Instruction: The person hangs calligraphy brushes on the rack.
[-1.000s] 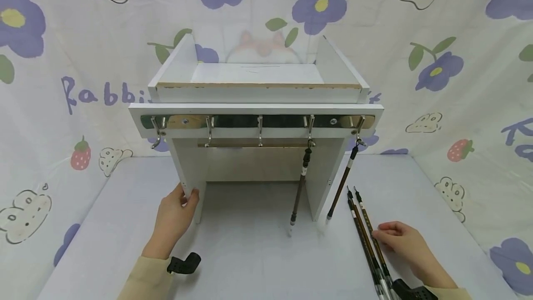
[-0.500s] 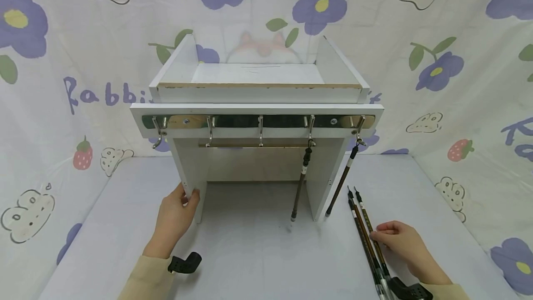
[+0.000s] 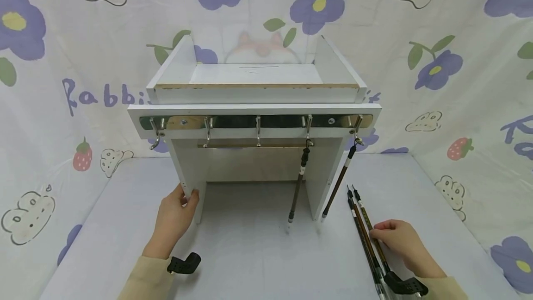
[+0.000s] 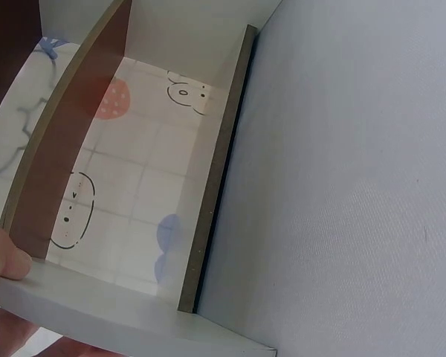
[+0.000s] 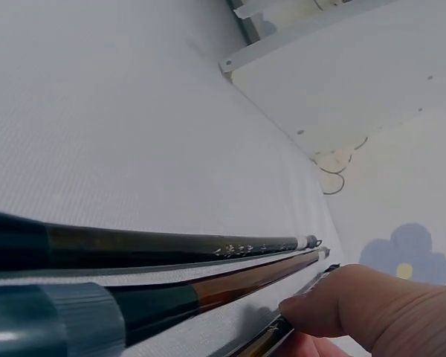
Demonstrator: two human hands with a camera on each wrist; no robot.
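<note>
My left hand (image 3: 175,219) grips the front edge of the left side panel of a white rack (image 3: 254,109), thumb on the inner face. In the left wrist view, the thumb (image 4: 11,260) lies on that panel (image 4: 134,305). A metal hook strip (image 3: 233,121) runs along the rack's front. Two calligraphy brushes hang by loops from its two right hooks: one brush (image 3: 298,184) inward, another brush (image 3: 339,182) outermost. My right hand (image 3: 401,242) pinches the rightmost brush (image 3: 366,219) of several lying on the table; thumb and fingers show around its shaft in the right wrist view.
Beside the pinched brush lie other brushes (image 5: 253,275), close together and pointing away from me. The rack stands on a white-covered table (image 3: 250,263). Behind it hangs a flower-printed cloth (image 3: 250,13). Three hooks on the left, such as the middle hook (image 3: 258,131), carry nothing.
The two hanging brushes sway slightly, the outermost one's lower end drifting left. My right hand has shifted a little left along with its wrist camera. My left hand keeps its place on the panel.
</note>
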